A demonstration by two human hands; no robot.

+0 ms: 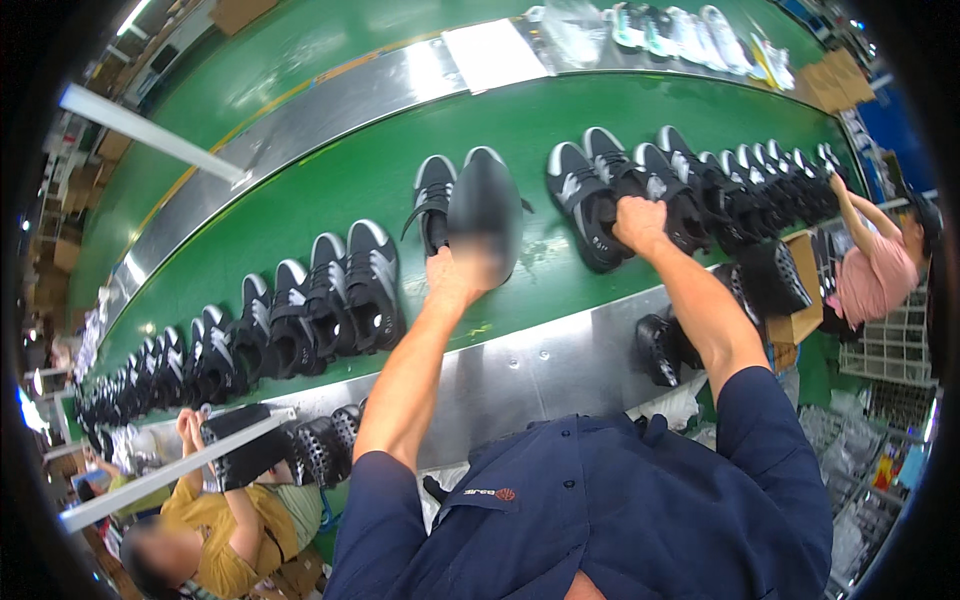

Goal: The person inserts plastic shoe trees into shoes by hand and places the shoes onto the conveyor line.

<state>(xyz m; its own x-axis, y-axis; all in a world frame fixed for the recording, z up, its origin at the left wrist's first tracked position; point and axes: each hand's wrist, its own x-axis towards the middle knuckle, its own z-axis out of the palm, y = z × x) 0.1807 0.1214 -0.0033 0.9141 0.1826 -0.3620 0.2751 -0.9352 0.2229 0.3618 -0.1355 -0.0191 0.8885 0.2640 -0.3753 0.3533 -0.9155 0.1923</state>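
The left hand point(458, 274) is at the heel ends of two black sneakers with grey panels point(434, 188), set midway across the green worktop point(545, 305), toes toward its far edge. A blurred patch partly covers that hand; how closed its grip is, I cannot tell. The right hand point(640, 222) has its grip curled closed on the heel end of a matching black-and-grey sneaker point(607, 158) in the right-hand group. A long row of similar sneakers point(371, 285) runs to the worktop's left end. A white rectangular sheet point(495, 55) lies along the far edge.
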